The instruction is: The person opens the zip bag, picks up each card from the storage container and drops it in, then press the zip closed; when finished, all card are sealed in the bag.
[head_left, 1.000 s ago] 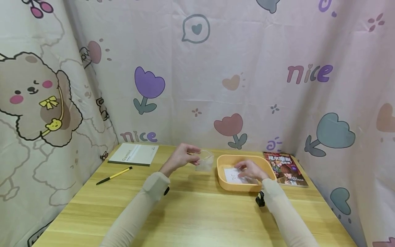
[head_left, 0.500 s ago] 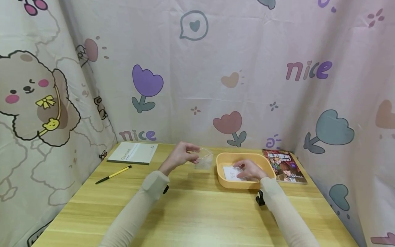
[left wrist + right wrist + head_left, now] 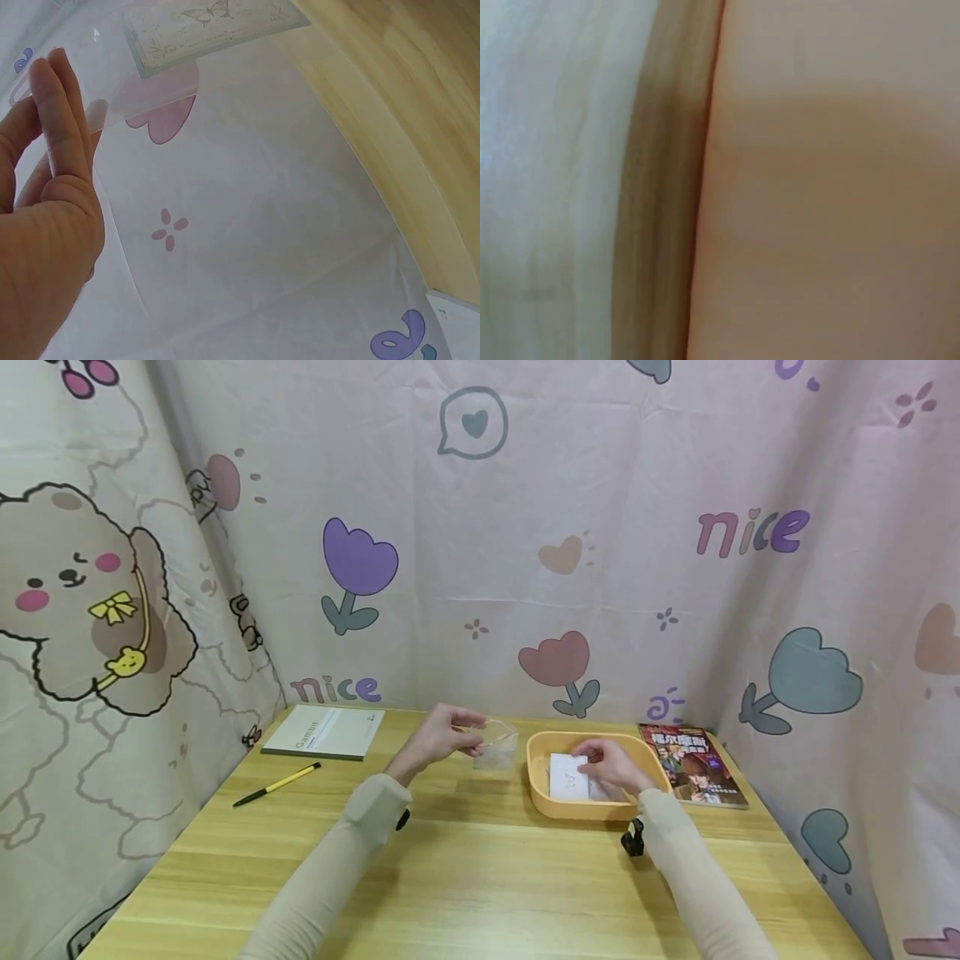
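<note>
Bag (image 3: 497, 755): my twelve o'clock, top pinched in my left hand (image 3: 444, 735), probably so its mouth gapes.
Card (image 3: 567, 775): one o'clock, in the tray (image 3: 581, 811), right hand (image 3: 613, 766) pinching its edge, drawing uncovered.

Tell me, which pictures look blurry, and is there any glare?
Head view: mostly sharp, notebook title readable, pale sheen on the near table; left wrist view: left hand fairly clear, table edge bowed, perhaps by the lens; right wrist view: badly out of focus throughout, brightest at far left.
</note>
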